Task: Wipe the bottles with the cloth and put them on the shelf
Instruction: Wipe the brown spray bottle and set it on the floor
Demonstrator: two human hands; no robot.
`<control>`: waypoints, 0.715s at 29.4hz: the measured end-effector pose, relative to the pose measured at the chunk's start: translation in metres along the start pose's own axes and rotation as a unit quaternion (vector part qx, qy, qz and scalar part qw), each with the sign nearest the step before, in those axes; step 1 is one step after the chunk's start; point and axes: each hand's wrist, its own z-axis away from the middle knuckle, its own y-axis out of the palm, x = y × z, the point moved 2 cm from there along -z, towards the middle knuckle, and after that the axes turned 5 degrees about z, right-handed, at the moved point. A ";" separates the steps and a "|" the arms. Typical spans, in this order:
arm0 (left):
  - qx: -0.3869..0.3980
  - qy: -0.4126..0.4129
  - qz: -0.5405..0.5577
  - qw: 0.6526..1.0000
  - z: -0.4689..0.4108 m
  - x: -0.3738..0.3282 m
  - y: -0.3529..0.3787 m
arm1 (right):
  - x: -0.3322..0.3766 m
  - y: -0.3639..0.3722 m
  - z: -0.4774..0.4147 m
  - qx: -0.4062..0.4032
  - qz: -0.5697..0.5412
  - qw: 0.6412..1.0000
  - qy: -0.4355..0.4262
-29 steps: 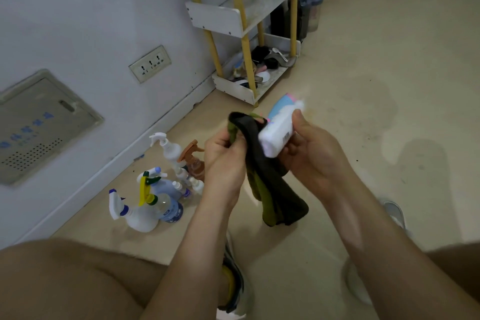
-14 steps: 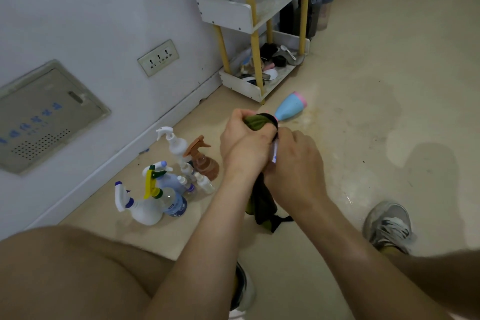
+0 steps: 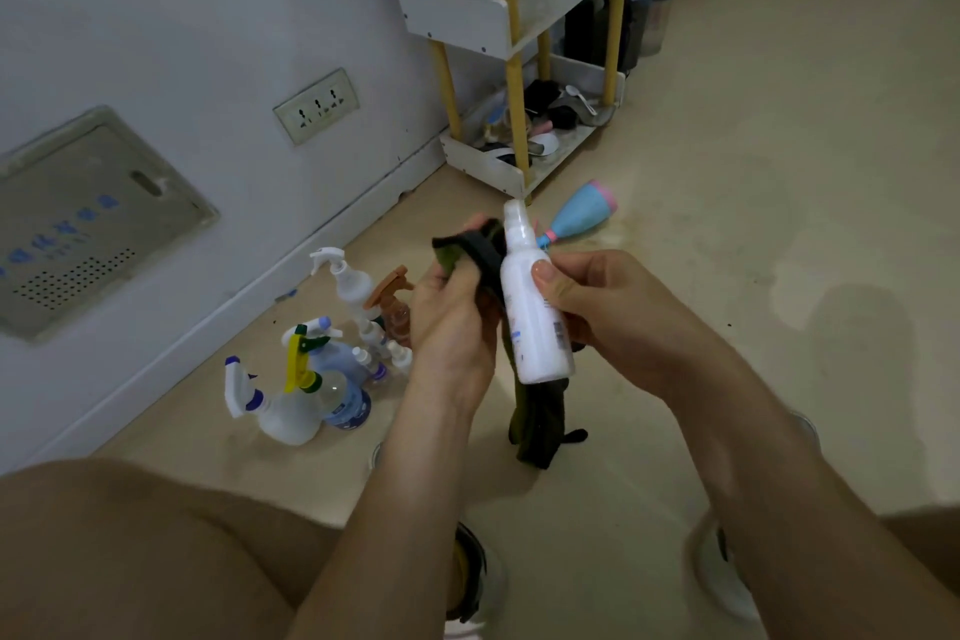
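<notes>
The right hand (image 3: 613, 312) grips a white bottle (image 3: 532, 307) upright above the floor (image 3: 727, 224) — the left hand (image 3: 449, 312) clutches the dark cloth (image 3: 485, 250) against its side, near the shelf (image 3: 467, 18).

Nothing can be read clearly. The grey metal wall panel (image 3: 130, 244) carries blue characters, too blurred to read. The white plastic spray bottle (image 3: 535, 343) shows a barcode and small blue print, also illegible.

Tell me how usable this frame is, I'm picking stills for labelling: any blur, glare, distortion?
Head view: dim light; white bottle and cloth fairly sharp; wide-angle tilts the shelf and wall; faint sheen on the floor by the blue bottle; soft shadows at right.
</notes>
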 end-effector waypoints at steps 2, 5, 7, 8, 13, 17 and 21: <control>0.012 0.015 -0.003 1.000 -0.002 -0.008 0.003 | -0.003 0.005 -0.003 -0.014 0.043 0.999 -0.008; 0.072 0.048 -0.098 0.991 0.007 -0.008 0.010 | -0.002 0.013 -0.011 -0.080 0.032 0.996 -0.028; 0.087 0.069 -0.164 0.980 0.019 0.001 0.007 | -0.002 0.010 -0.017 -0.160 -0.010 0.987 -0.024; 0.094 0.077 -0.197 0.973 0.024 0.009 0.002 | -0.003 0.005 -0.021 -0.203 -0.036 0.978 -0.018; 0.109 0.096 -0.295 0.944 0.045 0.043 -0.015 | -0.021 -0.010 -0.038 -0.291 -0.055 0.954 0.046; 0.053 0.085 -0.339 0.935 0.033 0.050 -0.041 | -0.022 0.009 -0.037 -0.243 -0.017 0.970 0.025; 0.094 0.005 -0.416 0.904 0.029 0.079 -0.060 | -0.010 0.030 -0.041 -0.197 -0.019 0.980 -0.032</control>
